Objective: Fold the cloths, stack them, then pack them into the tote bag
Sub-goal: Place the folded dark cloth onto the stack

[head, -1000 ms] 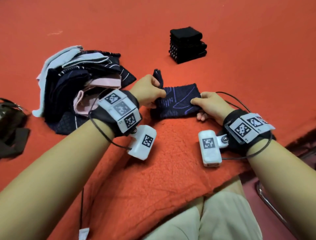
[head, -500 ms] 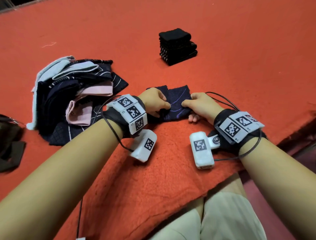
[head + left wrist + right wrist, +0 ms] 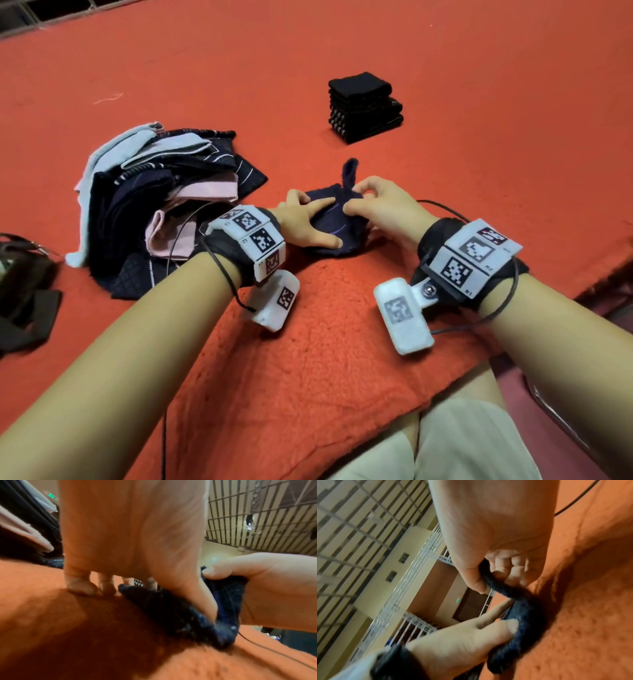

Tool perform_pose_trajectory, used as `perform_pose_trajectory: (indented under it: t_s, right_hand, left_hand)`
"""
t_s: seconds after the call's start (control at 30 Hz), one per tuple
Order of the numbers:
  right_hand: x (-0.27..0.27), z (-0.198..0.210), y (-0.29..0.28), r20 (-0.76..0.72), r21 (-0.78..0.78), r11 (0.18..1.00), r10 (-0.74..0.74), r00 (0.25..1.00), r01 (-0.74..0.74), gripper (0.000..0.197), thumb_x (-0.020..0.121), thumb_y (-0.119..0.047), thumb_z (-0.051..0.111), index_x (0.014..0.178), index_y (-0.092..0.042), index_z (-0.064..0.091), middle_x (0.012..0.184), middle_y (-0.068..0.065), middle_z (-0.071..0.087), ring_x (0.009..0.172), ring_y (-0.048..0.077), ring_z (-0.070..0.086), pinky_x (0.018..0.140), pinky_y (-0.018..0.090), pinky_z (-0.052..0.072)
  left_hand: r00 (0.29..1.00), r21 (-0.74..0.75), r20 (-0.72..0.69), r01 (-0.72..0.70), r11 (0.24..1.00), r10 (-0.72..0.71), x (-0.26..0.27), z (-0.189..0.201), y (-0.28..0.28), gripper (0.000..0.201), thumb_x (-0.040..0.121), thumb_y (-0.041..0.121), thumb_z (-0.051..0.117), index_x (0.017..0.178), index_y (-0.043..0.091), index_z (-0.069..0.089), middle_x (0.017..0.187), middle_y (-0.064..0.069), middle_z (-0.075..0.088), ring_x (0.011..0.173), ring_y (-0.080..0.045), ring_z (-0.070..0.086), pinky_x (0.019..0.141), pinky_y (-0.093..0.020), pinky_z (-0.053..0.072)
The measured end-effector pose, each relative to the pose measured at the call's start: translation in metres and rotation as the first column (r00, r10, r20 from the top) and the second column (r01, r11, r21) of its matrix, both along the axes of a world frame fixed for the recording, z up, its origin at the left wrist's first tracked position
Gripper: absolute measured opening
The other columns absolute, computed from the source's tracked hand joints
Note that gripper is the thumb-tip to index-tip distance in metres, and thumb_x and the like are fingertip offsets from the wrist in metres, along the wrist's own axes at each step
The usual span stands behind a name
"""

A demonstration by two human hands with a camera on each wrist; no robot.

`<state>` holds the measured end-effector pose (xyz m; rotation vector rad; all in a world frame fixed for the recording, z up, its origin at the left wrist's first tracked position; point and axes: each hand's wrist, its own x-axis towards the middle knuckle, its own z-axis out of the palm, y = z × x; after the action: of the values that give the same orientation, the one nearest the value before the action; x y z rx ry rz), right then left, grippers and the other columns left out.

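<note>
**Two hands on one dark navy cloth, centre of frame**

Two hands met over a small dark navy cloth [image 3: 330,222] lying on the orange fleece cover [image 3: 308,342] at the middle of the head view. The left hand [image 3: 305,222] lay spread across the cloth's left part, fingers straight and pressing down; in the left wrist view its thumb pushed into the folded edge of the cloth [image 3: 180,614], while the outer fingertips [image 3: 80,586] touched the orange surface. The right hand [image 3: 380,209] had fingers curled, pinching an upstanding flap of the same cloth between thumb and fingers; the right wrist view showed a rolled dark edge [image 3: 501,588] caught there.

Items elsewhere:
- One stack of folded black cloths [image 3: 364,106], upper centre-right of the head view, well apart from the hands.
- One loose heap of unfolded cloths [image 3: 161,205], navy, pink and pale blue, at left-centre, just beside the left wrist.
- One dark bag with straps [image 3: 24,291], partly cut off at the left edge.
- White tracking units with printed markers on both wrists, cables trailing.
- Pale trousers at the bottom edge.
</note>
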<state>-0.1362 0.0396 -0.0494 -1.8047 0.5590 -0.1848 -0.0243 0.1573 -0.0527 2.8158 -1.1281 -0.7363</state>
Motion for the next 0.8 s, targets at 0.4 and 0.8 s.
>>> perform_pose_trajectory:
  t_s: [0.4, 0.8]
  right_hand:
    - [0.027, 0.002, 0.032, -0.161, -0.277, 0.907, 0.281, 0.946, -0.316, 0.029, 0.078, -0.022, 0.072, 0.104, -0.017, 0.061, 0.071, -0.009, 0.052, 0.059, 0.001, 0.045, 0.045, 0.004, 0.033]
    - [0.001, 0.01, 0.031, -0.298, -0.405, 0.645, 0.578, 0.76, -0.649, 0.054, 0.08, 0.01, 0.055, 0.128, -0.015, 0.058, 0.116, -0.003, 0.049, 0.102, 0.008, 0.048, 0.08, -0.003, 0.031]
  left_hand:
    - [0.629, -0.418, -0.698, -0.747, 0.517, 0.343, 0.02, 0.007, 0.032, 0.019, 0.095, 0.014, 0.05, 0.113, 0.01, 0.048, 0.103, -0.005, 0.053, 0.066, -0.015, 0.059, 0.061, -0.026, 0.05]
    - [0.732, -0.248, -0.6, -0.553, 0.795, 0.322, 0.017, 0.036, -0.002, 0.045, 0.087, 0.052, 0.054, 0.095, 0.01, 0.044, 0.082, -0.003, 0.048, 0.072, -0.016, 0.054, 0.057, -0.033, 0.05]
